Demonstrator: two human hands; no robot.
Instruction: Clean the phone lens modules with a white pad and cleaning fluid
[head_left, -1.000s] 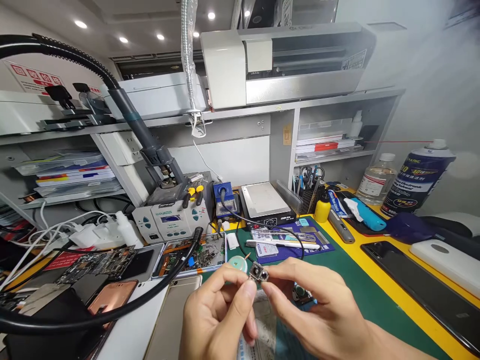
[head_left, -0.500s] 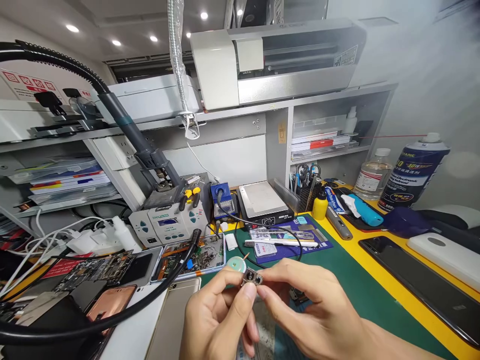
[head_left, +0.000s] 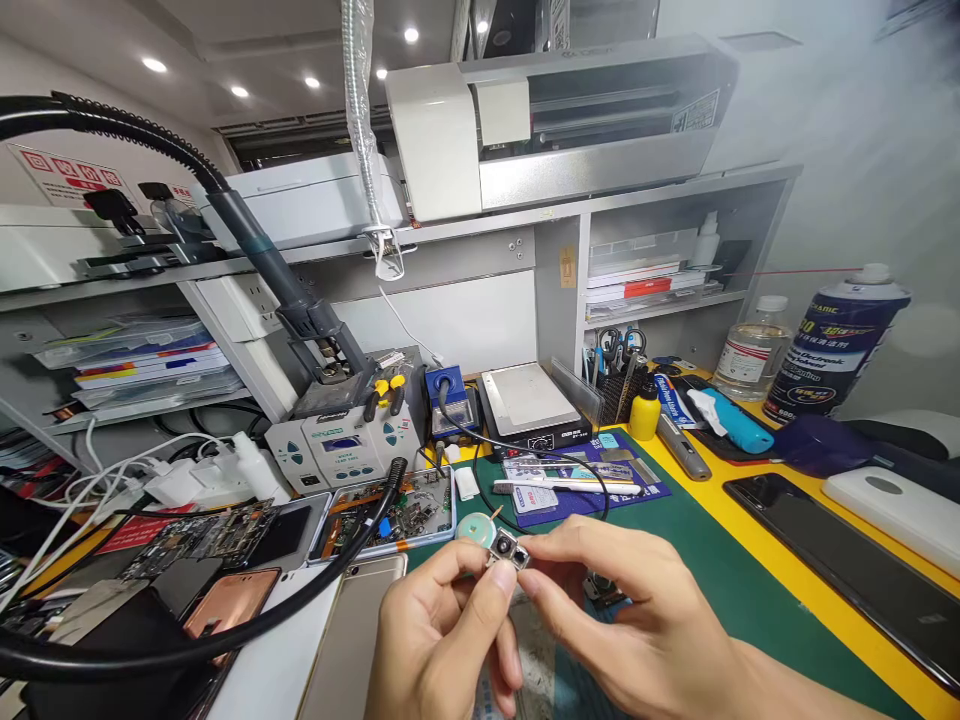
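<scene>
Between my two hands, above the green mat (head_left: 739, 590), is a small phone camera module (head_left: 508, 547) with two dark lenses in a metal frame. The thumb and index finger of my left hand (head_left: 450, 625) pinch it from the left and below. My right hand (head_left: 622, 600) grips its right edge between thumb and forefinger. Just behind the module lies a round pale-green disc (head_left: 474, 530) with a copper-coloured tab. Beneath my right hand, a dark small part (head_left: 602, 590) is mostly hidden.
A tray of small electronic parts (head_left: 420, 515) stands left of centre, crossed by a black hose (head_left: 300, 610). Behind are a soldering station (head_left: 345, 445) and a flat heating plate (head_left: 529, 395). Phones, including a black one (head_left: 840, 560), lie at both sides.
The camera module has tilted slightly in my fingers, so its lenses show more brightly. The whole view has shifted a little; both hands keep their grip.
</scene>
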